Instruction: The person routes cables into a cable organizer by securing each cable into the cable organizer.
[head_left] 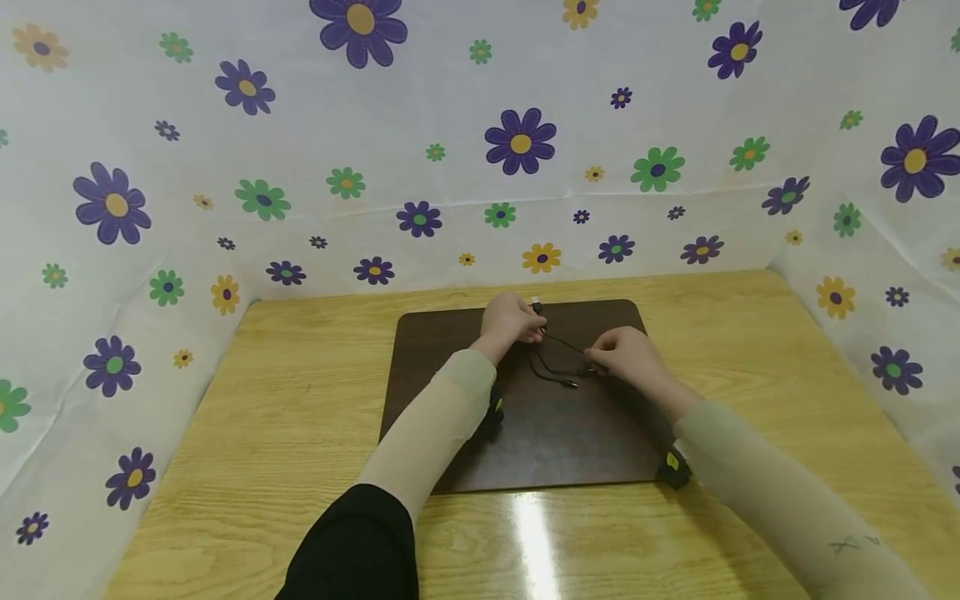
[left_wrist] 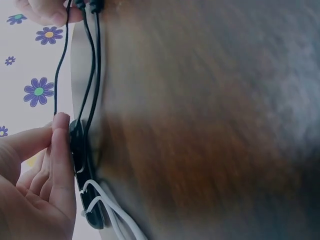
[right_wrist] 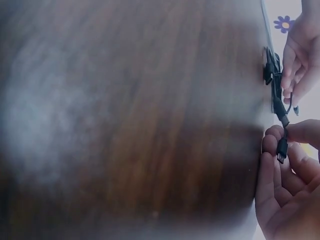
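A thin black charging cable [head_left: 561, 339] with several branches lies over the dark brown board [head_left: 570, 442]. My left hand [head_left: 510, 319] pinches it near its plug [head_left: 536, 305], at the board's far edge. In the left wrist view the thumb and forefinger of the left hand [left_wrist: 37, 185] meet on one thin strand. My right hand [head_left: 626, 357] pinches that strand farther right, so it runs fairly straight between the hands. By the fingers of the right hand [right_wrist: 295, 187], a small connector [right_wrist: 282, 149] sticks out in the right wrist view. Other branches end in loose connectors [head_left: 570, 384].
The board lies on a light wood-grain table [head_left: 285, 383]. A white flower-print cloth [head_left: 450, 175] stands behind and at both sides. Black wrist devices with yellow marks sit under the forearms. White cords [left_wrist: 112, 210] cross the left wrist view's lower part.
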